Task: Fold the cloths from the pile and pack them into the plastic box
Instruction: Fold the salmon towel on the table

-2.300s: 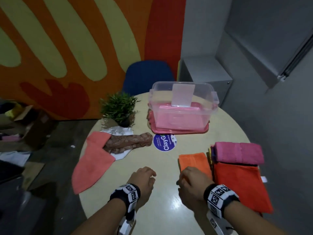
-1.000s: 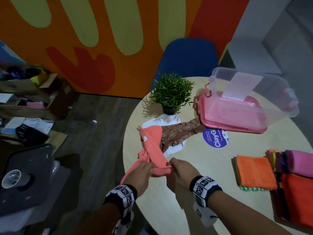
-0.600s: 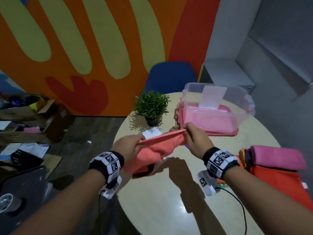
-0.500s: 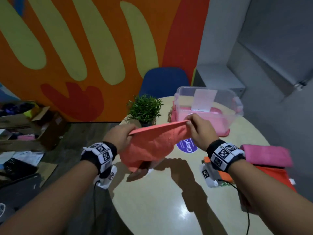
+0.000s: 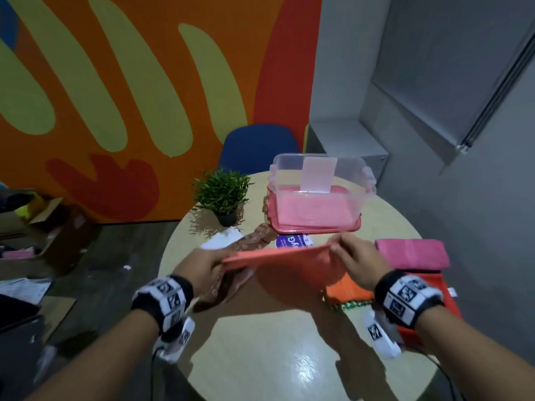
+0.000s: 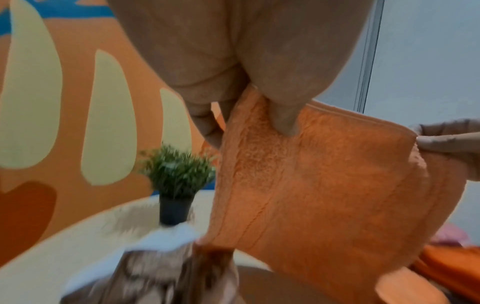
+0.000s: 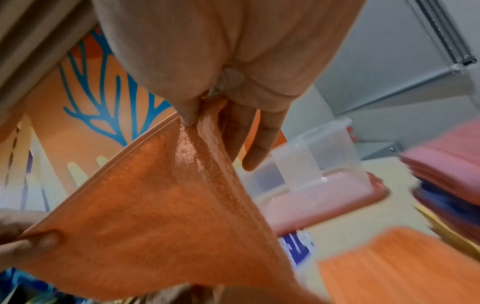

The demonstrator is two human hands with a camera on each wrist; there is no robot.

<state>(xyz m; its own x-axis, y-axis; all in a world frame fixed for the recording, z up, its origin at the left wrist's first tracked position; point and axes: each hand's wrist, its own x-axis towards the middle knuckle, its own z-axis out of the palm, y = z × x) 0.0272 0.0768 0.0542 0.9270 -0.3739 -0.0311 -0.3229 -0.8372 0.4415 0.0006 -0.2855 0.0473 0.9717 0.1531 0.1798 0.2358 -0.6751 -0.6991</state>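
Pinching opposite top corners, left hand (image 5: pixel 202 266) and right hand (image 5: pixel 354 260) stretch the salmon cloth (image 5: pixel 285 263) across mid-frame, its long edge running hand to hand.

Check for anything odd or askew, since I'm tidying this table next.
One oddity: the clear box stands on its pink lid, not beside it. A brown cloth lies crumpled by the plant. Both hands hold the coral cloth taut above the table.

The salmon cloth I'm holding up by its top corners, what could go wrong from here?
1. Each hand, left hand and right hand, only pinches a corner of the salmon cloth; either grip might slip.
2. Its hanging end could drag the brown patterned cloth lying under it.
3. Swinging it forward might hit the potted plant.
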